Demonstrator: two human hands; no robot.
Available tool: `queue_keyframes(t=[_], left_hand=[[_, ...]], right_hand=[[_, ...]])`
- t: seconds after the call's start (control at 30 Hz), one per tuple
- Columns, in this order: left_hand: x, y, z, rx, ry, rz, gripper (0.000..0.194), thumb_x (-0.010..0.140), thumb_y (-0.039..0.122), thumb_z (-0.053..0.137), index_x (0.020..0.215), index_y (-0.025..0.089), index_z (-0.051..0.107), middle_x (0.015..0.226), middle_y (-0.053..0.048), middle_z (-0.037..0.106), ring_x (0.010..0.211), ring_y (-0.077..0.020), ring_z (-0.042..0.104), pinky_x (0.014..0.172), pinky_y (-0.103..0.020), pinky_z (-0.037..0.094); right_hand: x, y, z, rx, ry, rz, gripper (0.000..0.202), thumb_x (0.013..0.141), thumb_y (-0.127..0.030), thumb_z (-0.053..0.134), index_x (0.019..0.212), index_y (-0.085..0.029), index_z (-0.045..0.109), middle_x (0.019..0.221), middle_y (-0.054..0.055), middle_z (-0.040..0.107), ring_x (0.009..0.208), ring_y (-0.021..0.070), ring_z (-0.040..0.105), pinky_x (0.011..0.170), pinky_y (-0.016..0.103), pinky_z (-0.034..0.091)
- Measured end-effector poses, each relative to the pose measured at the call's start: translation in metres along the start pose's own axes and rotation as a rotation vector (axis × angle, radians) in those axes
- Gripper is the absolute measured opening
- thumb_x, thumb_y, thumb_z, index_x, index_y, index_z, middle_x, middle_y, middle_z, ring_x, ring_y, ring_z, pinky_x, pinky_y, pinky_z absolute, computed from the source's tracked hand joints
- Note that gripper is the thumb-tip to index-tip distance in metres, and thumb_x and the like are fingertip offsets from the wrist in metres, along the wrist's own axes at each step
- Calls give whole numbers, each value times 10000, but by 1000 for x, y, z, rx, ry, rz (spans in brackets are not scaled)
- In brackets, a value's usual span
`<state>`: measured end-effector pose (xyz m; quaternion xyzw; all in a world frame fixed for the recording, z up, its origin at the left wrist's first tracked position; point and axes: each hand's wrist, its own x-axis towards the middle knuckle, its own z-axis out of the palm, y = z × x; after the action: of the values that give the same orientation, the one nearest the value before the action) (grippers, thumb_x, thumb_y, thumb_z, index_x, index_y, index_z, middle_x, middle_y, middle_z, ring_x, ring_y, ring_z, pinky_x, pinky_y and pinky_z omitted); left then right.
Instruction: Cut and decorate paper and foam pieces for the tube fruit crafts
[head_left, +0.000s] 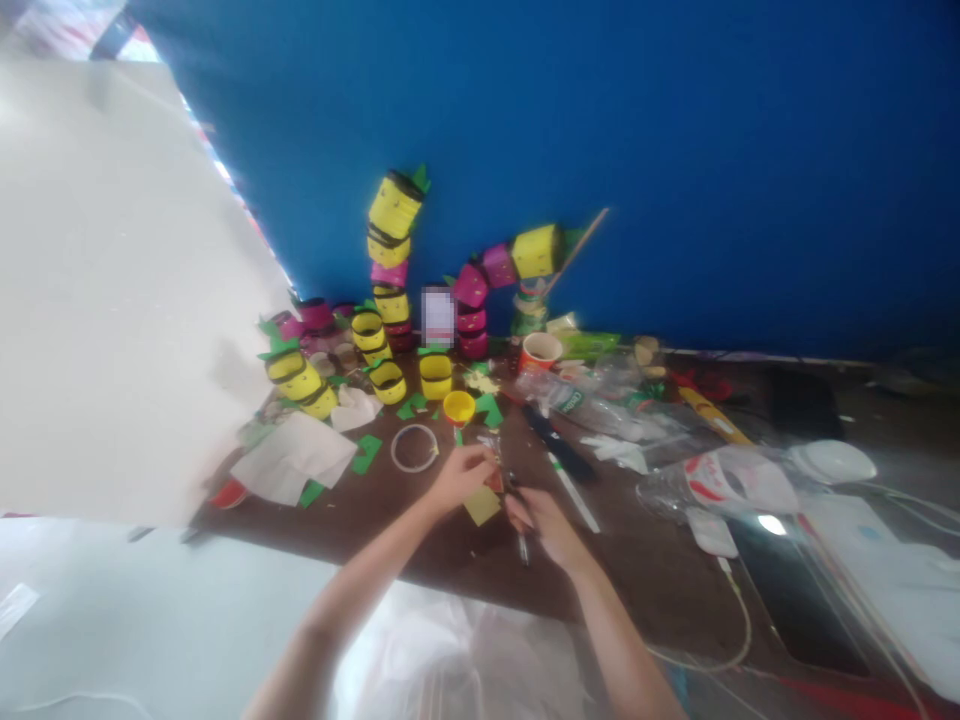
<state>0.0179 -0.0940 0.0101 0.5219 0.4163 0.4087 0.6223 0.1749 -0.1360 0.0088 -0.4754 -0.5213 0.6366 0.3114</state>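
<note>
Over the brown table, my left hand has its fingers pinched at a small reddish-brown piece, blurred in the picture. Beside it on the right, my right hand is closed around a dark, slim tool whose shape is unclear. A yellowish paper square lies just under my left hand. A clear plastic ring and a small yellow cup are behind and left of my hands.
Stacked yellow and magenta cups stand against the blue wall. White paper and green scraps lie left. Rightward are a white-and-green stick, a plastic bottle, a red-and-white paper cup, a phone and a cable.
</note>
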Motion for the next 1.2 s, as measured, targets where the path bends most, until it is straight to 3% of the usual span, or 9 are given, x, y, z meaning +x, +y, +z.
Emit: queue_keyframes(t=[0.63,1.2], left_hand=[[-2,4,-2,40,-18,-1,111,662,149,463,559,121,493,547,16,501,523,-75,448,518,-189,331],[-5,9,-3,48,-21,4,123,665,167,478,551,126,495,548,9,487,524,-74,441,511,-187,320]], right_hand=[[-3,-2,-9,-60,-63,-1,430,746,-510,546,522,-178,391,480,-56,357,468,77,316,477,235,222],[-5,1,-13,-61,-97,-17,460,755,-561,501,522,-190,361,487,-52,329,470,85,314,472,238,222]])
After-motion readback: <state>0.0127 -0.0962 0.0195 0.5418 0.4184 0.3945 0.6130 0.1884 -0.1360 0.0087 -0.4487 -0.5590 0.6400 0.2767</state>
